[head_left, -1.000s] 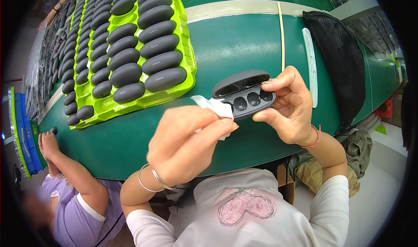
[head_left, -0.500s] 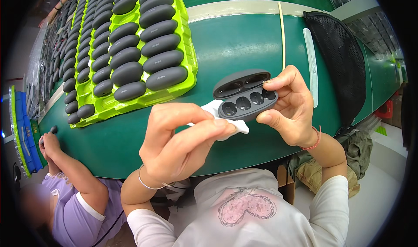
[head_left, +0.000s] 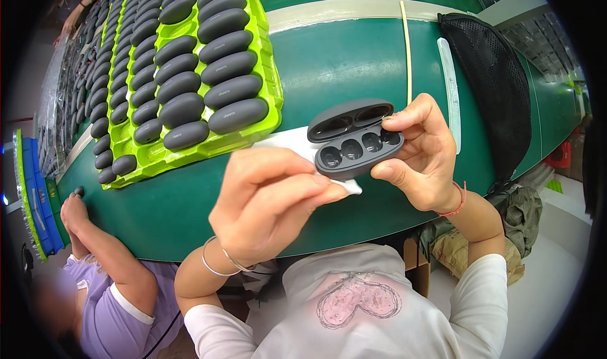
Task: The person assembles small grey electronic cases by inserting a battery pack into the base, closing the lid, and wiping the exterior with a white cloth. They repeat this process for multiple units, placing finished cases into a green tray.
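An earbud charging case [head_left: 354,145], dark grey and lid up, hangs above the green table with its shiny black wells facing up. My right hand [head_left: 420,153] pinches its right end between thumb and fingers. Close against the case's left end, my left hand [head_left: 269,198] has its fingers closed on a white cloth [head_left: 288,141]. Part of that cloth spreads out behind the fingers, and a crumpled tip pokes out under the case. The fingers hide the cloth's middle.
A lime-green tray [head_left: 269,87] of dark closed cases fills the table's left. A wooden stick [head_left: 406,49], a pale flat strip [head_left: 451,99] and a black mesh bag [head_left: 490,87] lie to the right. At lower left sits a person in purple [head_left: 120,296], beside a blue crate [head_left: 39,188].
My left hand has shifted slightly, and more of the white cloth now shows spread behind its fingers. The case and my right hand stay almost in place.
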The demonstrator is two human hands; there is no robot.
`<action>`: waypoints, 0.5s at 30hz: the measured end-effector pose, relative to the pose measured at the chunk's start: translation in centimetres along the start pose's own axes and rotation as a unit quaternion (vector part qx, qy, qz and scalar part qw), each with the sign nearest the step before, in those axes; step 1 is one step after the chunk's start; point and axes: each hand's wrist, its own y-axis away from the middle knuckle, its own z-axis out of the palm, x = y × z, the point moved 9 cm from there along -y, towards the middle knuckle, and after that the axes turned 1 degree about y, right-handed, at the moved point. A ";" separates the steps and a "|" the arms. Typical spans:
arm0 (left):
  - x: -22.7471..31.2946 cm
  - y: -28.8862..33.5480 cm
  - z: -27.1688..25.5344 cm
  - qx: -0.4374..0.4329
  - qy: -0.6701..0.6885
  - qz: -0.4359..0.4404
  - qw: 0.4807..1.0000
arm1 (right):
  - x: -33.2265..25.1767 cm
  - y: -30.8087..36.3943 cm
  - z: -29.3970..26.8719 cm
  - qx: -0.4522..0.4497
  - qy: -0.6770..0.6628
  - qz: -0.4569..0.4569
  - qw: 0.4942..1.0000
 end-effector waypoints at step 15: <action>-2.7 1.2 3.9 -0.238 -0.165 -0.107 0.951 | -2.7 0.1 -0.6 0.017 0.177 -0.146 0.973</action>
